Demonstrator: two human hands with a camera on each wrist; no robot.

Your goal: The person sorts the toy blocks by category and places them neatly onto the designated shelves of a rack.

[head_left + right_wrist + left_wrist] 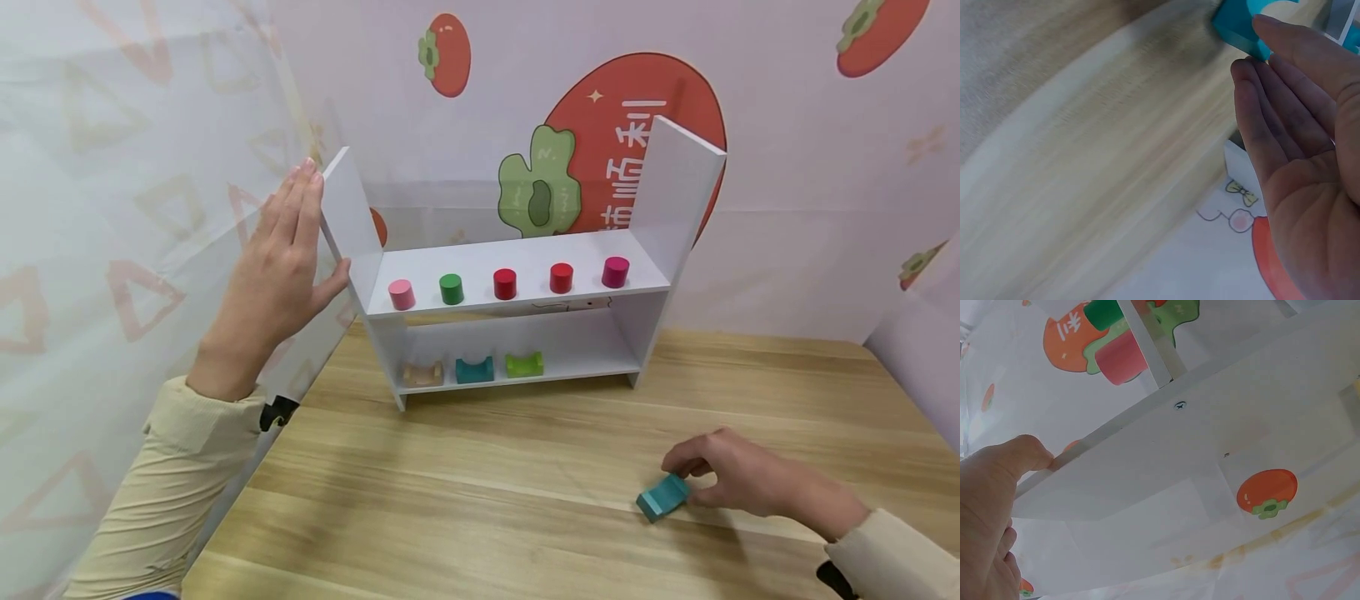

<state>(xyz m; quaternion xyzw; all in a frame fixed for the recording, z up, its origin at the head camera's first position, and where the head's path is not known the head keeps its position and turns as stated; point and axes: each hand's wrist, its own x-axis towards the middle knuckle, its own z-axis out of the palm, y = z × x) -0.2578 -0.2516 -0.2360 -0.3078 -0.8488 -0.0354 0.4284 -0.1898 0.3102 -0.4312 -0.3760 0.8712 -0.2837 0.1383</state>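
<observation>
On a white two-tier shelf (pixel 517 271), my left hand (pixel 272 271) lies with straight fingers along the outer face of the left side panel (pixel 352 229). Its thumb (pixel 1030 453) touches the panel's front edge in the left wrist view. Over the right front of the table, my right hand (pixel 750 473) pinches a teal block with a curved hollow (pixel 664 497) between thumb and fingers. The block is tilted, close above the wood. In the right wrist view the thumb overlaps part of this teal block (pixel 1238 28).
Several cylinders stand in a row on the upper tier, from a pink cylinder (pixel 401 294) to a magenta one (pixel 615 272). Below sit three hollowed blocks: beige (pixel 423 375), teal (pixel 475 370) and lime green (pixel 524 365). A printed cloth (pixel 795 208) hangs behind the wooden table (pixel 450 500).
</observation>
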